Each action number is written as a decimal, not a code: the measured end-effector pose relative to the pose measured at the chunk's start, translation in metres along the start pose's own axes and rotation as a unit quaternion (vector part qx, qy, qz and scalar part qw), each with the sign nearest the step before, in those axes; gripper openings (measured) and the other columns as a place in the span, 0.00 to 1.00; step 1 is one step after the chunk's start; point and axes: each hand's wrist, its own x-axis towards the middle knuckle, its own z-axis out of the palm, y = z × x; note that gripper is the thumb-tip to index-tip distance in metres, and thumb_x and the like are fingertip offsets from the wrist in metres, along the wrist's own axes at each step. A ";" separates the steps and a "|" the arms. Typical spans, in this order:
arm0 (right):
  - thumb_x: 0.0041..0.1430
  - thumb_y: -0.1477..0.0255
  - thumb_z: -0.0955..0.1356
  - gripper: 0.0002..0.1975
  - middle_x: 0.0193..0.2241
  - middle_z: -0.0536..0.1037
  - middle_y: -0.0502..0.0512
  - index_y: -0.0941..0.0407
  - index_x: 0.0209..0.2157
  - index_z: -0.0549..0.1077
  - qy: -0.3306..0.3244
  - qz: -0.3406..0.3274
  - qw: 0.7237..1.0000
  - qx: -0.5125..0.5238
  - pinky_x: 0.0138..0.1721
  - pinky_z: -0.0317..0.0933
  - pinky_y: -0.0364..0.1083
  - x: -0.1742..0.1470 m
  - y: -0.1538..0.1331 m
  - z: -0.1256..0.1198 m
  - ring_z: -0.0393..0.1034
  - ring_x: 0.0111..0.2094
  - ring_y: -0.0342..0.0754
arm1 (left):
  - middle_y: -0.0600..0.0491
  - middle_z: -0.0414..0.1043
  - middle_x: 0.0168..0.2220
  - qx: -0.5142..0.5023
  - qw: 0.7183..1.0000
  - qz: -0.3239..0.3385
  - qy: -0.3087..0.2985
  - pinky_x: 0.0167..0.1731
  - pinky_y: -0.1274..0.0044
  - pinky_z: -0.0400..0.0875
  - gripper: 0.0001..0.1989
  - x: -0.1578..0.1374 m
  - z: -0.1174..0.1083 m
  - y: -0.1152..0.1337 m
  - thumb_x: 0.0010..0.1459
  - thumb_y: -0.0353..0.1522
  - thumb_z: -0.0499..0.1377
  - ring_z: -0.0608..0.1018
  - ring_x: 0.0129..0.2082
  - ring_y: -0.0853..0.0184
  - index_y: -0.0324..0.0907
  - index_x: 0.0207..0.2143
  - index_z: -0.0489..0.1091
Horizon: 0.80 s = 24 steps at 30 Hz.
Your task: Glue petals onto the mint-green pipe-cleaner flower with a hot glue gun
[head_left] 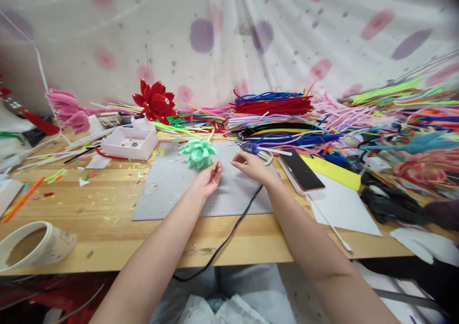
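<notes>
A mint-green fuzzy flower [198,152] with pointed petals is over the grey cutting mat [158,197], just left of my left hand's fingertips. My left hand [210,178] is closed, palm partly up, with thumb and fingers together. Whatever it pinches is too small or hidden to make out, and whether it touches the flower I cannot tell. My right hand [251,166] faces it across a small gap, fingers bent into a pinch around something I cannot make out. Directly behind the right hand is a blue glue gun [250,147], partly covered, with a white glue stick [275,151].
A black cable [233,230] crosses the mat and hangs off the table edge. To the right are a phone [304,170] and white paper [344,204]. At left stand a cup [53,242] and a white box [141,147]. Bundled pipe cleaners [272,106] and a red flower [155,100] line the back.
</notes>
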 end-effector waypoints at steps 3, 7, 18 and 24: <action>0.50 0.70 0.64 0.05 0.28 0.74 0.51 0.56 0.29 0.68 0.026 -0.017 0.993 0.118 0.31 0.61 0.42 0.019 0.001 0.023 0.67 0.29 0.42 | 0.53 0.68 0.23 0.127 0.985 0.118 -0.002 0.20 0.86 0.68 0.06 0.003 -0.005 -0.002 0.54 0.24 0.55 0.70 0.20 0.78 0.33 0.25 0.69; 0.50 0.72 0.63 0.04 0.26 0.74 0.50 0.56 0.30 0.67 0.036 0.035 0.968 0.247 0.27 0.62 0.41 0.039 0.003 0.044 0.67 0.25 0.40 | 0.52 0.70 0.28 0.378 0.843 0.383 0.026 0.28 0.78 0.69 0.05 0.008 -0.018 -0.001 0.52 0.30 0.57 0.71 0.28 0.71 0.39 0.31 0.71; 0.47 0.74 0.64 0.14 0.34 0.75 0.52 0.56 0.40 0.66 0.093 0.008 0.960 0.262 0.30 0.64 0.41 0.038 0.004 0.061 0.69 0.32 0.42 | 0.46 0.63 0.43 0.580 0.476 0.650 0.122 0.51 0.63 0.50 0.08 0.023 -0.030 0.007 0.51 0.38 0.58 0.62 0.49 0.57 0.46 0.28 0.76; 0.50 0.72 0.65 0.17 0.37 0.74 0.54 0.56 0.44 0.65 0.103 -0.073 0.977 0.171 0.33 0.65 0.43 0.035 -0.001 0.068 0.69 0.33 0.42 | 0.46 0.63 0.46 0.579 0.465 0.660 0.112 0.53 0.63 0.48 0.08 0.030 -0.031 0.014 0.51 0.37 0.58 0.60 0.53 0.57 0.45 0.27 0.75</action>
